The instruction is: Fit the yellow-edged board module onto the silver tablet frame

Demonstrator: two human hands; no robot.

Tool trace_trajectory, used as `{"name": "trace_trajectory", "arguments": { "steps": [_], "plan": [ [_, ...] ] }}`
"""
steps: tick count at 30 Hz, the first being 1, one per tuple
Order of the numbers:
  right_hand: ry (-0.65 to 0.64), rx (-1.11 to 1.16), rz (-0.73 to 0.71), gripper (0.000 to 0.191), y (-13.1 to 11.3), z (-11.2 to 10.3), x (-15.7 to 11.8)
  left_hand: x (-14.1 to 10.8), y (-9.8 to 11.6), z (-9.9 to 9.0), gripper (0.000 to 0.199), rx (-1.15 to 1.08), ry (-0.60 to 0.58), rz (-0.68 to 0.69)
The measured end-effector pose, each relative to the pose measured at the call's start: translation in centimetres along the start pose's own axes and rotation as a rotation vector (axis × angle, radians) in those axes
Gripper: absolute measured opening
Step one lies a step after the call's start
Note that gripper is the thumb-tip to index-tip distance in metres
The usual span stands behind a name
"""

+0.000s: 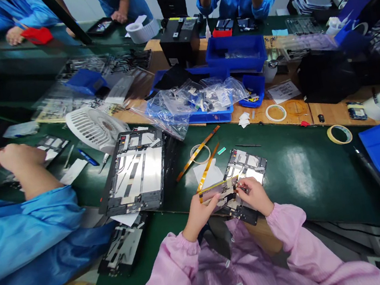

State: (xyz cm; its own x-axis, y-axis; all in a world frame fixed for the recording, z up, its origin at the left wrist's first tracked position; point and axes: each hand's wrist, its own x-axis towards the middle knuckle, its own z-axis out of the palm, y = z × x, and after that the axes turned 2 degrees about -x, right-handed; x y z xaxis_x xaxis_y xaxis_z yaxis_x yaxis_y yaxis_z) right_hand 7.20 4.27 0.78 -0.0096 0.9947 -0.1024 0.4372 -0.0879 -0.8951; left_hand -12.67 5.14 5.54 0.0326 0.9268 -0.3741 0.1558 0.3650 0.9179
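Observation:
My left hand (202, 213) is closed on the left end of a thin flat electronic part (220, 189) with a yellow edge. My right hand (255, 195) pinches at this part's right end; what exactly lies between those fingertips is too small to make out. Beneath both hands lies an opened tablet-like device (257, 163) with silver plates and a black frame, partly covered by the part and my fingers. Left of it are two orange flex strips (198, 153), a white paper piece (211, 173) and a small green strip (222, 151).
A stack of opened devices (140, 169) stands to the left, near a white fan (93, 126). Blue bins (236, 54) and plastic bags (200, 95) line the back. Tape rolls (339, 134) lie rightward. A co-worker's blue sleeve (47, 216) is at left.

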Motion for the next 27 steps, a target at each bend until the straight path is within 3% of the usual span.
{"name": "trace_trajectory", "arguments": {
  "steps": [15, 27],
  "plan": [
    [-0.102, 0.082, -0.02, 0.004, 0.2, -0.6, 0.5, 0.5, -0.1, -0.6, 0.03, 0.08, -0.07, 0.013],
    [-0.155, 0.203, 0.067, 0.008, 0.7, -0.6, 0.7, 2.3, -0.1, -0.8, 0.031, 0.165, -0.17, 0.066]
  ]
}}
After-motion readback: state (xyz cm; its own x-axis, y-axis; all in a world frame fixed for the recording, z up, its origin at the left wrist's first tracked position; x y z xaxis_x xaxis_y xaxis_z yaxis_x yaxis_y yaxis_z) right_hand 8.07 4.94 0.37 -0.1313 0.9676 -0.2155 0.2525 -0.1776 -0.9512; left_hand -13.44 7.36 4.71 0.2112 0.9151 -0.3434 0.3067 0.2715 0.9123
